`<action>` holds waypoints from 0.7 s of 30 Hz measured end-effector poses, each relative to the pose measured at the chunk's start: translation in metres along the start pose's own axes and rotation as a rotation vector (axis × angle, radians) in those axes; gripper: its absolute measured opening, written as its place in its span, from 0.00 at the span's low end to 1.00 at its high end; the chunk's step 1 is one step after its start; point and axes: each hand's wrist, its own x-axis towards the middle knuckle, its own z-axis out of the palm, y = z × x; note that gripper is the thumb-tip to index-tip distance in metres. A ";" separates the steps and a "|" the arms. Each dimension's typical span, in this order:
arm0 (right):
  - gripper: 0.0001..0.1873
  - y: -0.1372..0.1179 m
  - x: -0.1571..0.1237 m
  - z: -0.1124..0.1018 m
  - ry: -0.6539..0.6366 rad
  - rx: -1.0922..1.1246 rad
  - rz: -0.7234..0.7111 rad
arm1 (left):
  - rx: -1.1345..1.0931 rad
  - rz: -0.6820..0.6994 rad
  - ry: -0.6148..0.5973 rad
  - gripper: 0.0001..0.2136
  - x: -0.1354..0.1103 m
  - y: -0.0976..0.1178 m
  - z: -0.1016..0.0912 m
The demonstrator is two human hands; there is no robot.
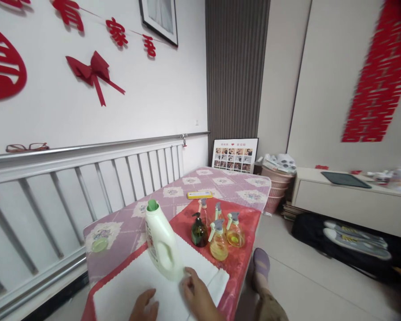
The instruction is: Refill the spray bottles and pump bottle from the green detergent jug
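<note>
Red characters (116,32) 有, 家, 吾 on wall (163,89), jug (163,249) with illegible label (150,243), left grip (146,306) part-open, empty, right grip (197,290) half-curled beside jug, hold unclear

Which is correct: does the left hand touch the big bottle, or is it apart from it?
Apart. The head view shows a strip of the white sheet between the left hand and the bottom of the big bottle.
</note>
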 end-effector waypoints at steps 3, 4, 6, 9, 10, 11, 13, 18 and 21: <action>0.28 -0.009 0.018 -0.016 -0.030 -0.041 0.056 | -0.077 -0.030 -0.154 0.15 0.016 0.060 -0.010; 0.30 -0.015 0.025 -0.023 -0.040 -0.061 0.067 | -0.083 -0.018 -0.182 0.16 0.022 0.082 -0.015; 0.35 -0.032 0.040 -0.039 -0.053 -0.105 0.073 | -0.054 0.006 -0.153 0.17 0.037 0.125 -0.026; 0.39 -0.072 0.062 -0.064 -0.059 -0.295 0.073 | 0.011 0.011 -0.174 0.25 0.059 0.180 -0.041; 0.40 -0.087 0.067 -0.073 -0.062 -0.409 0.074 | 0.055 -0.007 -0.171 0.28 0.065 0.195 -0.046; 0.39 -0.101 0.072 -0.081 -0.058 -0.502 0.066 | 0.108 -0.014 -0.169 0.30 0.071 0.208 -0.051; 0.38 -0.127 0.077 -0.095 -0.009 -0.647 0.026 | 0.219 -0.038 -0.155 0.34 0.080 0.229 -0.060; 0.35 -0.159 0.077 -0.120 0.165 -0.811 -0.113 | 0.373 0.006 -0.058 0.34 0.088 0.256 -0.077; 0.36 -0.163 0.073 -0.127 0.203 -0.838 -0.098 | 0.406 0.023 -0.017 0.35 0.085 0.260 -0.083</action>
